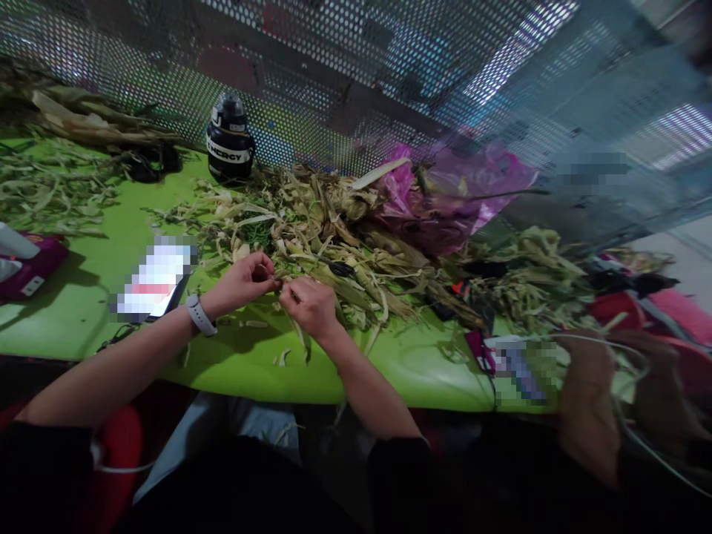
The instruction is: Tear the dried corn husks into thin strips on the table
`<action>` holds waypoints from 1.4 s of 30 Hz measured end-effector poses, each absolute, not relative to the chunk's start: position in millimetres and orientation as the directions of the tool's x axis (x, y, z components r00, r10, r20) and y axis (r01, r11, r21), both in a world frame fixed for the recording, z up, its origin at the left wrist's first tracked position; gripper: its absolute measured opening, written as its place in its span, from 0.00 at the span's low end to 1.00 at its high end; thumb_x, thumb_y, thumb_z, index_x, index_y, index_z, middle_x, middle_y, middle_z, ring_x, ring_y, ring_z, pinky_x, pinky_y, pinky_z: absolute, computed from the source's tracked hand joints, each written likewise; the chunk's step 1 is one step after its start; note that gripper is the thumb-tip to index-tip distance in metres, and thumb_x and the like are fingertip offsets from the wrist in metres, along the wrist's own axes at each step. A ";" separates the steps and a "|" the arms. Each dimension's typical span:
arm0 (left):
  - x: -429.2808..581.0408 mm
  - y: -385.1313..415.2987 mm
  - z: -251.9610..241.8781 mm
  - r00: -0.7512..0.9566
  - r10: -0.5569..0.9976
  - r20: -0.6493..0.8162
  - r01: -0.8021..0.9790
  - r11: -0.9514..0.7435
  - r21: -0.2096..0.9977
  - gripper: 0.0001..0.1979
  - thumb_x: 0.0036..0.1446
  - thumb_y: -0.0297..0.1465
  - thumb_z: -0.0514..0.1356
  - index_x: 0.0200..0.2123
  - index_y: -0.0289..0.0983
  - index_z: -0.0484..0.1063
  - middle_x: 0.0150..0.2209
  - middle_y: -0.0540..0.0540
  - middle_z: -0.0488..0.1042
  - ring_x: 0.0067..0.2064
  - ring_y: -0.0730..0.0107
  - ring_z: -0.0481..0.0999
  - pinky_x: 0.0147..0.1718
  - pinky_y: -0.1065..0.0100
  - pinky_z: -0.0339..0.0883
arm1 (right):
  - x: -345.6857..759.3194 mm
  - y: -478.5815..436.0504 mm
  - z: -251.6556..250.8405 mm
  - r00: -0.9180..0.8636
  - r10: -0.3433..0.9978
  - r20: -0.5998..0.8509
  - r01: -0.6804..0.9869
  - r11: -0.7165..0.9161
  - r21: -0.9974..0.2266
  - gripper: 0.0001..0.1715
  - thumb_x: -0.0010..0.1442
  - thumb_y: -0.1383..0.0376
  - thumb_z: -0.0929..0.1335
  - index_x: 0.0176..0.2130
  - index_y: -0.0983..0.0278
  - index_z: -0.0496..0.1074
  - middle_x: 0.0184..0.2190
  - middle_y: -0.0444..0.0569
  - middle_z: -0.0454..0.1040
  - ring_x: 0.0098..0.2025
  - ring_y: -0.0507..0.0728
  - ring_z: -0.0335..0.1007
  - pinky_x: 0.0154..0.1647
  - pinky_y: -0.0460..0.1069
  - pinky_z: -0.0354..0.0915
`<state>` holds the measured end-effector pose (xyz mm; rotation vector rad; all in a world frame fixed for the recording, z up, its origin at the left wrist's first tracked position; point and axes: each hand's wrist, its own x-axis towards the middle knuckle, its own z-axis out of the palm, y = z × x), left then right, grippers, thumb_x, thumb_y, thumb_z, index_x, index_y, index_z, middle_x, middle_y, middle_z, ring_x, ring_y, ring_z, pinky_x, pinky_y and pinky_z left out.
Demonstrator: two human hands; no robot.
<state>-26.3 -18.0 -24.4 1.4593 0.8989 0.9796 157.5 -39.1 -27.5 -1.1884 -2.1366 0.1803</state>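
Observation:
My left hand (245, 282), with a grey watch band on the wrist, and my right hand (311, 305) meet over the green table (100, 297). Both pinch a thin pale strip of dried husk (279, 285) between their fingertips. A big heap of dried husks and leaves (334, 237) lies just behind the hands. Small husk scraps (283, 357) lie on the table below them.
A phone (156, 282) lies left of my left hand. A black bottle (229, 144) stands by the perforated metal screen. A pink plastic bag (439, 200) sits behind the heap. Another person's hands (589, 400) work at the right. More husks (50, 185) cover the far left.

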 end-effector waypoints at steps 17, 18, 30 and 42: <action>-35.4 -14.7 -12.0 0.244 0.970 0.012 -0.061 0.003 0.998 0.19 0.43 0.40 0.72 0.33 0.32 0.76 0.29 0.48 0.76 0.29 0.75 0.70 0.29 0.71 0.61 | 165.4 -30.2 -24.0 -0.271 0.943 0.194 0.221 0.257 -0.941 0.15 0.56 0.53 0.71 0.35 0.61 0.70 0.27 0.42 0.70 0.25 0.50 0.66 0.28 0.47 0.63; -35.4 -15.2 -11.0 0.244 0.970 0.021 -0.049 -0.010 0.999 0.19 0.43 0.40 0.72 0.33 0.32 0.77 0.29 0.48 0.76 0.28 0.75 0.70 0.29 0.71 0.61 | 165.8 -29.2 -23.3 -0.228 0.953 0.198 0.213 0.248 -0.945 0.15 0.56 0.52 0.71 0.34 0.61 0.71 0.25 0.42 0.70 0.24 0.50 0.65 0.27 0.47 0.63; -34.2 -15.0 -10.0 0.511 0.858 0.054 0.071 -0.105 0.992 0.11 0.48 0.37 0.68 0.31 0.34 0.80 0.27 0.48 0.76 0.28 0.73 0.70 0.30 0.71 0.63 | 164.2 -25.5 -17.6 -0.193 0.979 0.064 0.019 0.069 -0.997 0.19 0.53 0.52 0.71 0.38 0.61 0.68 0.26 0.38 0.69 0.19 0.46 0.60 0.18 0.43 0.54; -27.7 -19.4 -18.1 0.715 0.699 -0.021 0.087 -0.058 0.995 0.11 0.54 0.38 0.64 0.33 0.36 0.80 0.30 0.47 0.76 0.31 0.72 0.70 0.34 0.71 0.64 | 160.8 -21.4 -16.8 -0.231 0.957 -0.178 -0.097 -0.205 -0.974 0.16 0.43 0.58 0.76 0.27 0.64 0.71 0.15 0.34 0.63 0.16 0.43 0.51 0.17 0.42 0.49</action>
